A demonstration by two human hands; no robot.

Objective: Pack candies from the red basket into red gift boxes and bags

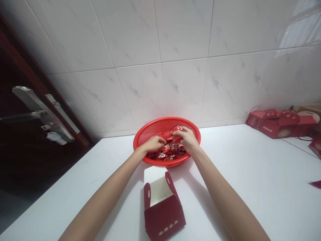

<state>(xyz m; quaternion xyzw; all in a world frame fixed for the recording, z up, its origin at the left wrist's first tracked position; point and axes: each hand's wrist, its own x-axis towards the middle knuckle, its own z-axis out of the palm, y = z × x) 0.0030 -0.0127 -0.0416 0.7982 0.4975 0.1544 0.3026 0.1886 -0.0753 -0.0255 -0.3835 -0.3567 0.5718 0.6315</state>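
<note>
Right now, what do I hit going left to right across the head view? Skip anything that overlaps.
Silver door handle → left hand → right hand, with a red wrapped packet in its fingers → red boxes by the wall.

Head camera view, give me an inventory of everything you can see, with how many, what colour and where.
Basket: one, red, centre, near the wall
Wrapped packets: many, uncountable, mostly red, in the basket; one in the right hand
Open box: one, dark red, pale inside, before the basket
Handled boxes: several, overlapping, red, far right
Red pieces: two, cut off, right edge
Table: one, white, underneath
Tiled wall: one, white with grey marks, behind
Door: one, dark reddish brown, metal handle, left
Left hand: one, bare, at the packets
Right hand: one, bare, above the packets
</note>
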